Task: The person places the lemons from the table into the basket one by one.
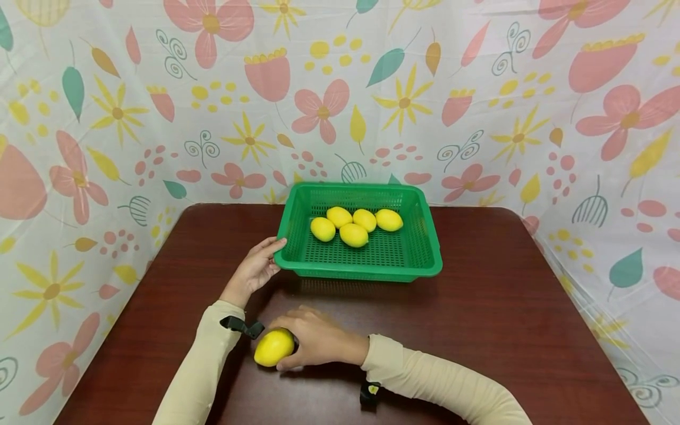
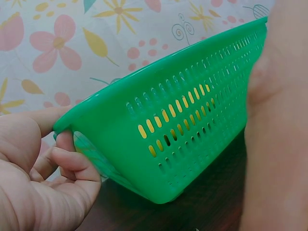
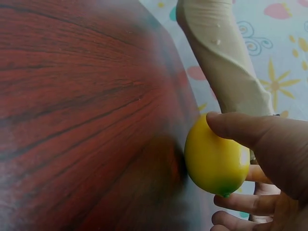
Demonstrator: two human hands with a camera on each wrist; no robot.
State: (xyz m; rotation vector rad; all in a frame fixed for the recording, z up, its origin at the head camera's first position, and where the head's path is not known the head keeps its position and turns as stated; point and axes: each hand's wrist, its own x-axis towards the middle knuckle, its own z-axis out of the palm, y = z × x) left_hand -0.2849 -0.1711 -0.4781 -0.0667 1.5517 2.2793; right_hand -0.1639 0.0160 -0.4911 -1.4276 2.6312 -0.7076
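Note:
A green plastic basket (image 1: 361,273) stands toward the back of the table with several yellow lemons (image 1: 353,235) inside. My left hand (image 1: 257,268) grips the basket's left rim; in the left wrist view its thumb and fingers (image 2: 72,166) pinch the rim from both sides. Lower down, near the left forearm, my right hand (image 1: 316,337) holds another lemon (image 1: 274,347) at the table surface. Seen from the right wrist, the thumb lies on one side of this lemon (image 3: 216,156) and the fingers on the other. Whether it touches the table is hard to tell.
The dark red-brown wooden table (image 1: 478,307) has rounded back corners. Behind and beside it hangs a white cloth (image 1: 404,65) printed with flowers and leaves. Both forearms wear beige sleeves (image 1: 204,360) with black wrist mounts (image 1: 241,326).

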